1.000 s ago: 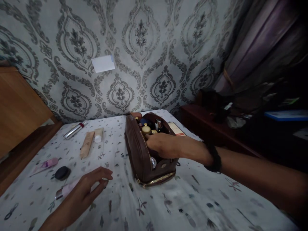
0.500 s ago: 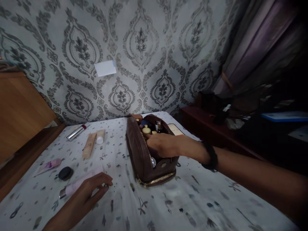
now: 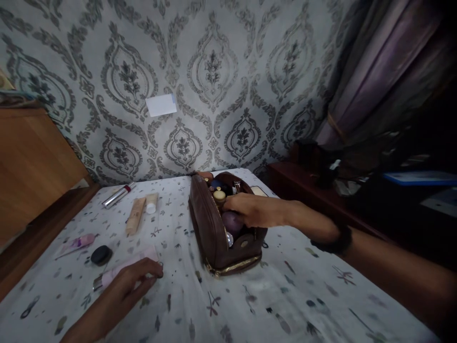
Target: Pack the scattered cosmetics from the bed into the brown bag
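A brown makeup bag (image 3: 209,224) stands unzipped, with cosmetics inside. My right hand (image 3: 253,209) reaches over its right side, with its fingers bent down and pressed together among the contents; what they grip, if anything, is hidden. Just below the fingers shows a purple rounded item (image 3: 232,221). A jar with a pale gold lid (image 3: 219,195) stands beside the fingertips. My left hand (image 3: 134,281) rests low over the sheet, thumb and forefinger apart. Partly behind it lies a pale pink tube (image 3: 114,272) with a silver cap. A round black compact (image 3: 101,255) lies nearby.
On the patterned bedsheet (image 3: 228,319) are a beige tube (image 3: 136,216), a smaller white-capped tube (image 3: 152,203), a silver tube with a red band (image 3: 117,196) and a pink tube (image 3: 76,243). A pale flat box (image 3: 257,190) lies behind the bag. Wooden furniture (image 3: 39,157) stands left.
My right hand has drawn up and slightly right in the bag, uncovering the purple rounded item. My left hand stays almost in place. The view has shifted slightly.
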The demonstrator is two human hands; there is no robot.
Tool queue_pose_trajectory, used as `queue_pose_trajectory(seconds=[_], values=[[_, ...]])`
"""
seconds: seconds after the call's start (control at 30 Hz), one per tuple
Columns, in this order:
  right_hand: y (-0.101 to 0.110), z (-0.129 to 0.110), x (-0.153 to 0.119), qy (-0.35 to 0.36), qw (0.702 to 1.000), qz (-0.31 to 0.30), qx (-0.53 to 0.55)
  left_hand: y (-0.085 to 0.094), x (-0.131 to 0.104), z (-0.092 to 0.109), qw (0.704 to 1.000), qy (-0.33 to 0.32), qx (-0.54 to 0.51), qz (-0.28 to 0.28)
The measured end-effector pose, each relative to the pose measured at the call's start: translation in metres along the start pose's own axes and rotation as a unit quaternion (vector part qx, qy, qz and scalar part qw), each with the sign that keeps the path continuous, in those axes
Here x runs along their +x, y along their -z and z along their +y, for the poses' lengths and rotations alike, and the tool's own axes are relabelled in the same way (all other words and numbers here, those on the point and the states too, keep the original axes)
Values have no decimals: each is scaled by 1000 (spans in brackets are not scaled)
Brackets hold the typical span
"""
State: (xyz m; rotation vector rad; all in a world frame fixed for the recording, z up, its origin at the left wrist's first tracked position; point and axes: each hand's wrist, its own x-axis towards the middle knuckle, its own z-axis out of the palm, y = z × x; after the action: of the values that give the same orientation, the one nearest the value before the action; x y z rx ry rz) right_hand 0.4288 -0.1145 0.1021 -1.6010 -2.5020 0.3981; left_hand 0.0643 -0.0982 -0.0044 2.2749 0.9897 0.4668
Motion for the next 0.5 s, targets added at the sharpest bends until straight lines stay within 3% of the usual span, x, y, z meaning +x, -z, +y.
queue_pose_trajectory(seconds=[0.1,0.2,0.33,0.43,0.5], values=[[4,-10,-8,-34,998,44,11,4,0,-2,1000,8,-7,-5],[-1,-24,-14,-90,975,199,49,6,1,-7,999,30,-17,-8],[-23,-50,-19,-59,935,333,108,5,4,-8,998,43,-37,-9],[-51,-73,-17,-14,920,355,163,1,5,-10,997,31,-73,23],[-74,-89,-10,31,920,318,225,-2,6,-15,994,33,-95,46]])
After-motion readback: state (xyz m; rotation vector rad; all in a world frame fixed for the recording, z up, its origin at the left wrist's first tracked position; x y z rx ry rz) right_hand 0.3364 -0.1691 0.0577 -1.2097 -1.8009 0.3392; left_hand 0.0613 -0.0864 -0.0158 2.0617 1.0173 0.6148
